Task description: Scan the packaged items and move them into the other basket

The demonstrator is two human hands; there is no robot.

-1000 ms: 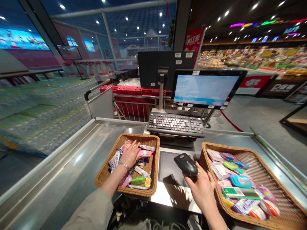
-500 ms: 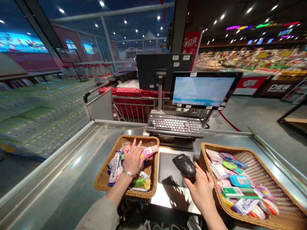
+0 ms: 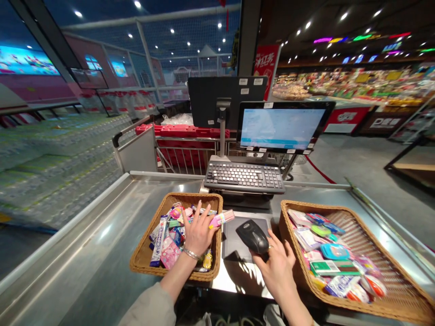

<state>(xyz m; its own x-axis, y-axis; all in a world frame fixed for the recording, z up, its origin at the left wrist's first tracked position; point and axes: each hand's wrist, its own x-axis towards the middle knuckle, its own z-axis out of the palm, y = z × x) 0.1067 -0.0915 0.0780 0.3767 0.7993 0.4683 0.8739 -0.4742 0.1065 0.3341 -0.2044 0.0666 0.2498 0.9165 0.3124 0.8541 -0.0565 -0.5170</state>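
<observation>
My left hand [image 3: 197, 233] reaches over the left wicker basket [image 3: 135, 260], fingers spread on top and the thumb side against a slim pink package [image 3: 220, 219]. That package sticks out past the basket's right rim; its exact kind is unclear. Under and around the hand lie a long blue-and-white packet [image 3: 159, 240], a pink patterned pouch [image 3: 170, 253] and other small packaged items, partly hidden. My right hand [image 3: 277, 265] is closed around a black barcode scanner [image 3: 253, 236], its head pointing up and left above a dark grey pad [image 3: 234, 242] set in the counter.
On the right stands a second wicker basket [image 3: 397, 253] with several packaged items, among them a light-blue case [image 3: 335, 251]. A keyboard [image 3: 244, 176] and a lit monitor [image 3: 282, 129] are behind the pad. Metal counter [image 3: 102, 253] extends left; a shopping cart [image 3: 183, 154] stands beyond.
My left hand has moved right with the pink package, which now extends over the basket's rim. The pink patterned pouch is more exposed. The scanner stays in my right hand.
</observation>
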